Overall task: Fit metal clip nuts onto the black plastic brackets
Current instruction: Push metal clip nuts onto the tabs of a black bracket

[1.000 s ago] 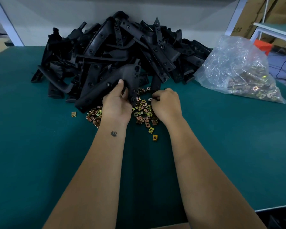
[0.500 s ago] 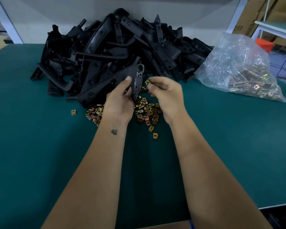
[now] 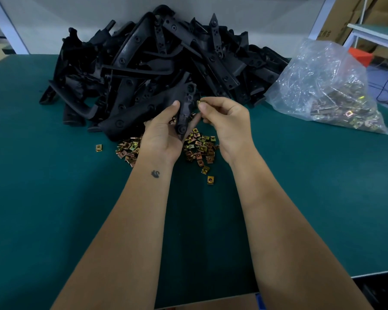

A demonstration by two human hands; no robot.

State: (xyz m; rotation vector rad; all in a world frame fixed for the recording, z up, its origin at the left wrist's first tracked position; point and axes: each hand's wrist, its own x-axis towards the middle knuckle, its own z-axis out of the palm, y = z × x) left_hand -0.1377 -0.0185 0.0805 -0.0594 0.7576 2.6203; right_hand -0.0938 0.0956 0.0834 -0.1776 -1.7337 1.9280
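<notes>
Since half a second ago, both hands have changed little: I see the bracket held slightly more upright and the nut carried a shade closer to its top end.

Left to right. One stray clip nut lies alone on the green tabletop. Behind it, the heap of black plastic brackets is piled against the wall. My left hand has its grip clenched round one bracket, thumb on the near face, fingers behind, lower end resting in the palm. My right hand pinches a single clip nut between thumb and forefinger, just beside the bracket's upper edge, not yet seated. Loose clip nuts lie scattered below both hands. At far right sits a clear plastic bag holding more nuts.

Judgement: the bracket looks rigid and light, safe to hold mid-length. The nut is small, springy sheet metal, likely slippery and sharp-edged; it should be held by its flat faces, open mouth toward the bracket edge, and pushed on squarely.
</notes>
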